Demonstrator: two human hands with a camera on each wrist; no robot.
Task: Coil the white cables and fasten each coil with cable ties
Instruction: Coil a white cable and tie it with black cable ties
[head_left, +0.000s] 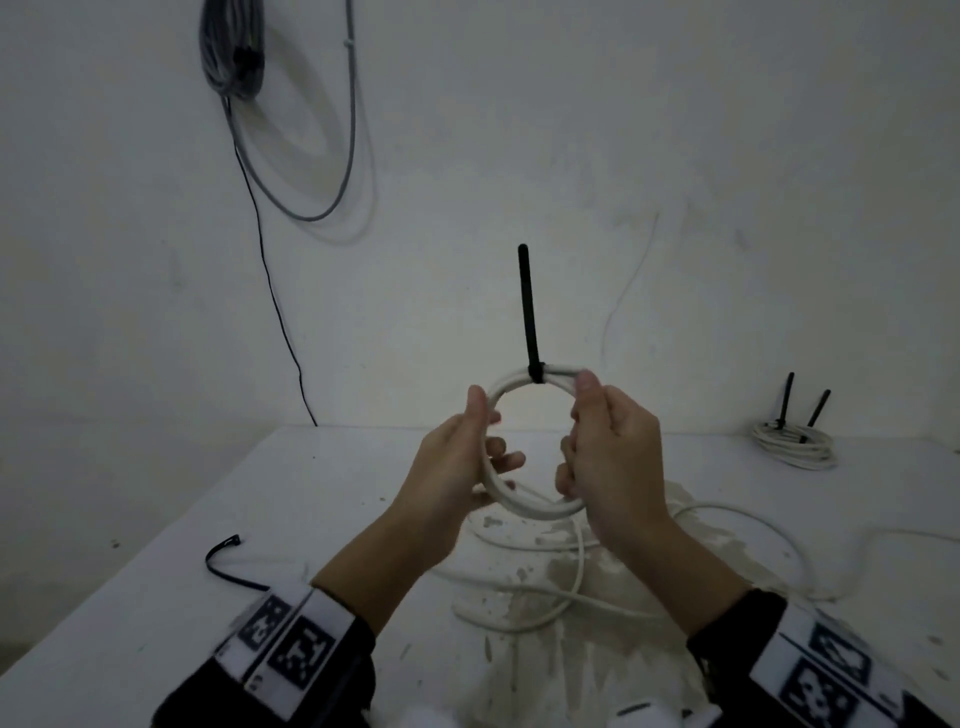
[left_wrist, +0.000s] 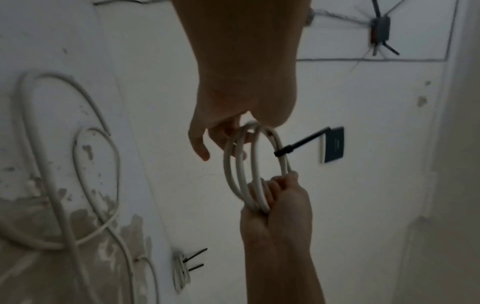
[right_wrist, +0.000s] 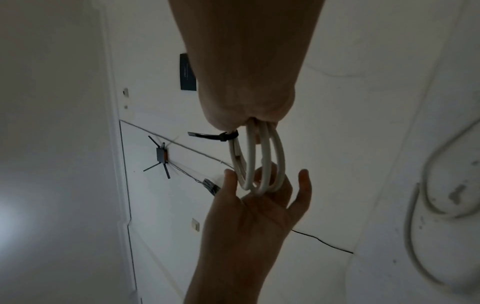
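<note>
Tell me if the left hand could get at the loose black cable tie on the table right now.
Probably not yet: the left hand holds the white coil. The loose cable tie lies unobstructed on that side.

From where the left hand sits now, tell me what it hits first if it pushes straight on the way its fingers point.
Most likely the right hand: the left hand points across the held white cable coil, which both hands hold, toward it. Depth is unclear, so its fingers might pass just beside it.
</note>
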